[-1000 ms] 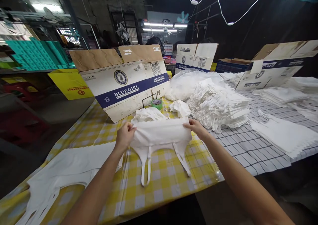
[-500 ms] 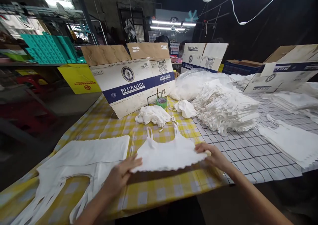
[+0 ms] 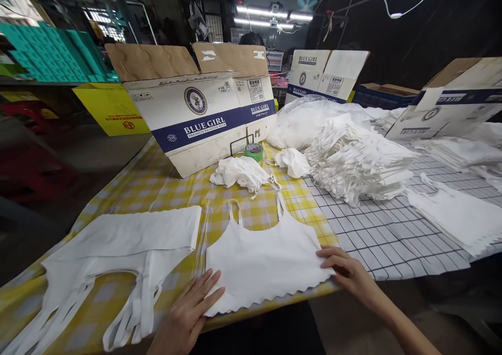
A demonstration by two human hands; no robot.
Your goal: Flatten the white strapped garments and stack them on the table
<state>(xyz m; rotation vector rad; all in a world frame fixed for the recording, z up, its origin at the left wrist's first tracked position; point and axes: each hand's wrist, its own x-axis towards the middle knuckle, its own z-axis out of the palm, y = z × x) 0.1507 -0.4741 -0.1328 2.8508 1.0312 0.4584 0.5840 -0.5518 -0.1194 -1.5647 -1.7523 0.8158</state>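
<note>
A white camisole top [image 3: 266, 261] with thin straps and a scalloped hem lies spread on the yellow checked tablecloth [image 3: 219, 219], its straps pointing away from me. My left hand [image 3: 192, 305] rests at its lower left corner, fingers stretched out and apart, the tips touching the fabric. At the lower right corner, my right hand [image 3: 349, 274] has its fingers bent over the side edge, with the thumb partly hidden. To the left lies a flat stack of white tops [image 3: 133, 235], straps toward me.
Beyond the camisole are a crumpled white garment [image 3: 241, 173], a roll of green tape [image 3: 254, 151] and a large white garment pile [image 3: 353, 161]. A white-and-blue carton [image 3: 212, 119] stands behind. More white pieces [image 3: 455, 214] lie on the right grid cloth [image 3: 376, 240].
The camisole has come down flat and nearer to me, its hem now near the table's front edge. My left hand has loosened from a grip into spread fingers. The view has shifted slightly.
</note>
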